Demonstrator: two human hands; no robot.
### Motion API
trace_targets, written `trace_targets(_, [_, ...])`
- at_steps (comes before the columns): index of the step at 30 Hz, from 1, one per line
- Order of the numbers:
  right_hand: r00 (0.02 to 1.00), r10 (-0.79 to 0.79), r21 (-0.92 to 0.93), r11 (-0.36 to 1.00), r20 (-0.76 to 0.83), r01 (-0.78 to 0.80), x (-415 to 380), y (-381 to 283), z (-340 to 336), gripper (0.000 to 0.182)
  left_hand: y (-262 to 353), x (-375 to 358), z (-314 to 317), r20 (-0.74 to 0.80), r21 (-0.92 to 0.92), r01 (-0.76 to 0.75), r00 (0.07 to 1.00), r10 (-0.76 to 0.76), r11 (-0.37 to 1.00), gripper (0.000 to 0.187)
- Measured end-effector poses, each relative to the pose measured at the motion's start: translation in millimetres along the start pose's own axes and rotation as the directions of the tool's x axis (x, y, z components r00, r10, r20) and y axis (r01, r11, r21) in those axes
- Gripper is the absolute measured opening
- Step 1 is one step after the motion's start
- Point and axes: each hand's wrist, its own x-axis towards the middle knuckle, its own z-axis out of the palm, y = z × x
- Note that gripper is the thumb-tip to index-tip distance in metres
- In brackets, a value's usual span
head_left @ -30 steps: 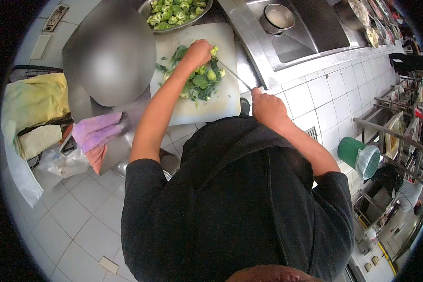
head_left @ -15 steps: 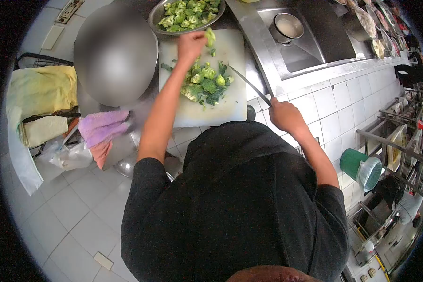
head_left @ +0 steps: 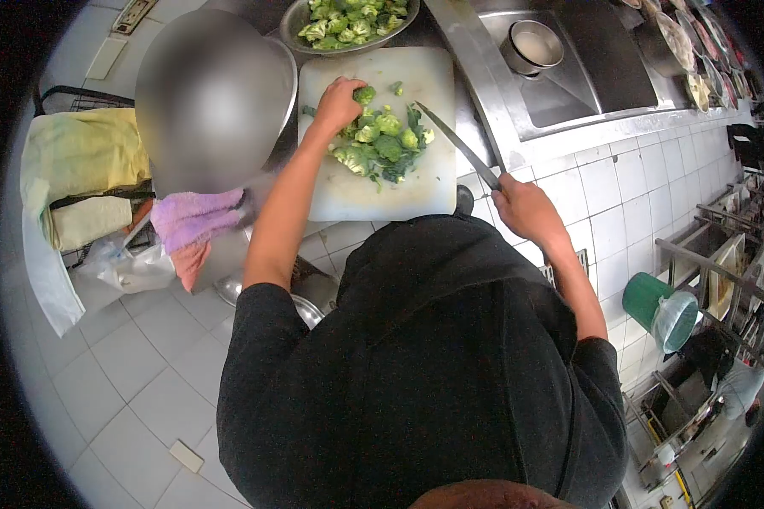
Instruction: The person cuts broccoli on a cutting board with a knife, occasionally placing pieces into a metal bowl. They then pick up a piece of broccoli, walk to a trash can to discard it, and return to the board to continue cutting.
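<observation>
My left hand (head_left: 339, 103) is over the left part of a white cutting board (head_left: 331, 199), its curled fingers on a green broccoli floret (head_left: 364, 94). Beside it lies a pile of cut broccoli (head_left: 388, 148) with leaves and small scraps. One small piece (head_left: 397, 87) lies apart near the board's far side. To the right, my right hand (head_left: 525, 208) grips the handle of a knife (head_left: 458, 144). The blade points up and left, its tip over the board's right side near the pile.
A metal bowl (head_left: 348, 49) of broccoli florets stands behind the board. Left of it is a large round metal vessel (head_left: 216, 102), partly blurred. A sink (head_left: 586, 119) with a metal pot (head_left: 532, 47) is at the right. Cloths (head_left: 197, 218) hang at the left.
My left hand has come down from near the bowl toward the pile; the piece it held there is out of its fingers. The knife stays in my right hand. The view has shifted slightly.
</observation>
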Motion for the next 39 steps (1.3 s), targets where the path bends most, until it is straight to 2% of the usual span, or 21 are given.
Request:
trace_targets(1, [1.0,-0.01,0.001,1.0,-0.001,0.01,0.0,-2.2,-0.3,0.026,-4.9,-0.3,5.2,-0.013,-0.029,0.0,1.0,0.0,1.0,0.048])
trace_targets(5, [0.998,-0.061,0.005,0.998,0.003,0.061,3.1,-6.7,1.9,0.026,7.1,-0.5,-3.7,0.013,-0.45,0.203,0.975,-0.221,0.87,0.046])
trace_targets(9, [0.989,-0.134,-0.02,0.991,-0.06,0.133,13.2,-12.3,8.2,0.024,11.9,5.3,8.3,0.118,-0.45,0.196,0.98,-0.159,0.871,0.044])
trace_targets(12, [0.993,-0.113,-0.062,0.992,-0.043,0.11,28.5,-15.2,13.9,0.025,22.8,5.6,12.7,0.047,-0.287,0.08,0.996,-0.069,0.955,0.043])
trace_targets(18, [0.997,-0.083,-0.1,0.992,0.009,0.083,48.5,-21.1,15.9,0.026,30.8,5.3,11.7,0.064,-0.225,0.037,0.998,-0.023,0.974,0.041])
trace_targets(21, [0.996,-0.093,-0.115,0.989,0.011,0.093,52.8,-22.2,16.8,0.026,31.2,5.4,12.5,0.019,-0.118,-0.059,0.998,0.061,0.991,0.04])
trace_targets(24, [0.998,-0.066,-0.096,0.993,0.016,0.067,53.4,-24.4,15.2,0.026,31.9,5.2,13.6,0.025,-0.158,-0.017,0.999,0.021,0.987,0.04])
trace_targets(27, [0.998,-0.021,-0.128,0.991,0.053,0.027,51.3,-30.8,9.0,0.025,30.4,4.8,15.3,-0.012,-0.166,-0.035,0.999,0.034,0.985,0.04])
trace_targets(30, [0.998,-0.03,-0.14,0.989,0.046,0.036,37.9,-22.6,2.9,0.024,35.9,5.1,2.1,-0.015,-0.314,0.185,0.98,-0.2,0.931,0.039])
trace_targets(33, [1.0,-0.008,-0.077,0.997,0.0,0.008,22.2,-11.9,-5.8,0.023,23.9,11.6,-19.8,-0.133,-0.569,0.136,0.958,-0.254,0.811,0.044])
trace_targets(35, [1.0,0.009,-0.032,0.999,0.002,-0.009,20.5,-5.1,-8.7,0.026,22.1,27.6,-47.1,-0.365,-0.658,-0.051,0.894,-0.259,0.751,0.05])
trace_targets(38, [1.0,-0.003,-0.046,0.999,-0.016,0.003,21.3,4.4,-5.0,0.027,29.1,49.2,-83.9,-0.508,-0.736,-0.228,0.809,-0.297,0.638,0.057])
trace_targets(39, [1.0,-0.012,-0.064,0.998,-0.028,0.011,21.8,6.9,-2.3,0.026,31.7,45.8,-86.1,-0.372,-0.684,-0.087,0.896,-0.243,0.724,0.058])
